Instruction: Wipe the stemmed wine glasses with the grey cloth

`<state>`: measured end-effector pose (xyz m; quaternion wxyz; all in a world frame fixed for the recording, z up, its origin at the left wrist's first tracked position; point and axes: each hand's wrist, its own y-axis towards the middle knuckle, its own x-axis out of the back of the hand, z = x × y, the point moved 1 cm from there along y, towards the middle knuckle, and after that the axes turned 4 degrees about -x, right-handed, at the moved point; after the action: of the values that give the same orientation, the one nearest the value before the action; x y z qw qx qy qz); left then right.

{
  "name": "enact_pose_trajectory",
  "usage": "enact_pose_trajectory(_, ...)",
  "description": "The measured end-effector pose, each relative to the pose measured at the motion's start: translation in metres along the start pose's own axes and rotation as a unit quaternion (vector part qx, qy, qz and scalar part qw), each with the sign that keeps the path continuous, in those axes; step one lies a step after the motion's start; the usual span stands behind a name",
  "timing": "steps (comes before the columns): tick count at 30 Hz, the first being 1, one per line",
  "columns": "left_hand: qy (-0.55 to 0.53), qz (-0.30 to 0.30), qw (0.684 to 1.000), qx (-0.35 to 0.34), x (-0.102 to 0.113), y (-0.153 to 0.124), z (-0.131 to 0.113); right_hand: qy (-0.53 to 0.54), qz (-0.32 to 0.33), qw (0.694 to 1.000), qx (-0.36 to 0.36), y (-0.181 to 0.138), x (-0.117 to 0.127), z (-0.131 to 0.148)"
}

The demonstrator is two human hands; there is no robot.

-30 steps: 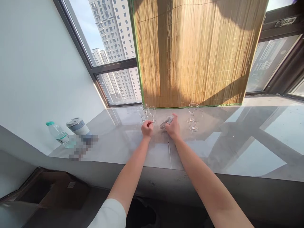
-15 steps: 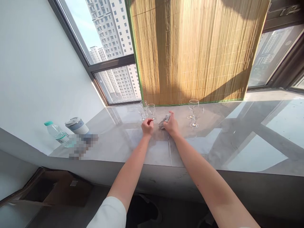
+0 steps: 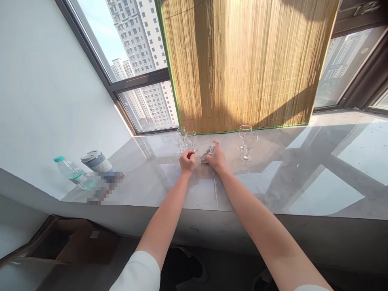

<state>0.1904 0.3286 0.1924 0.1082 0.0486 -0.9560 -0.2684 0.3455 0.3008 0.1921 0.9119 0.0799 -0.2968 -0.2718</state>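
My left hand (image 3: 187, 161) is closed, fingertips pinched together, just in front of three clear stemmed glasses standing upright. One of these glasses (image 3: 191, 140) is nearest to it; whether anything small sits in the pinch is hidden. My right hand (image 3: 217, 158) is closed around a small greyish, partly see-through thing (image 3: 204, 159) low over the counter, its index finger pointing forward. Its exact kind does not show. To the right stand two more stemmed glasses, a front one (image 3: 250, 144) partly overlapping a rear one (image 3: 244, 130).
The glasses stand on a glossy grey counter (image 3: 145, 190) below a bamboo blind (image 3: 242, 68) and windows. At the left end are a plastic bottle (image 3: 70, 170), a lidded cup (image 3: 96, 161) and a blurred patch. A cardboard box (image 3: 87, 242) lies below.
The view has shifted slightly, moving the scene a little to the left. Both hands keep nearly the same pose, and the glasses stay in place.
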Motion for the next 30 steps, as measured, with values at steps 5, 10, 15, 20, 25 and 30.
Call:
enact_pose_trajectory(5,0.000,0.006,1.000,0.004,0.000,-0.001,-0.001,0.005,0.010,1.000,-0.006,-0.001,0.000,0.000)
enact_pose_trajectory(10,0.005,0.003,1.000,0.003,-0.001,-0.001,-0.002,0.005,0.010,1.000,-0.004,-0.001,0.001,0.000)
enact_pose_trajectory(15,0.026,-0.033,0.999,0.008,0.003,0.000,-0.006,0.006,0.009,1.000,0.000,0.000,0.001,-0.001)
enact_pose_trajectory(20,0.030,-0.047,0.998,0.025,0.004,-0.002,-0.008,0.013,0.010,1.000,0.008,-0.001,0.000,-0.001)
enact_pose_trajectory(25,0.142,-0.028,0.989,-0.042,0.041,0.000,-0.011,0.014,0.022,1.000,0.002,-0.002,0.002,-0.002)
enact_pose_trajectory(30,0.408,0.047,0.904,-0.118,0.176,0.018,-0.011,0.022,0.026,0.999,0.001,-0.002,0.002,0.000)
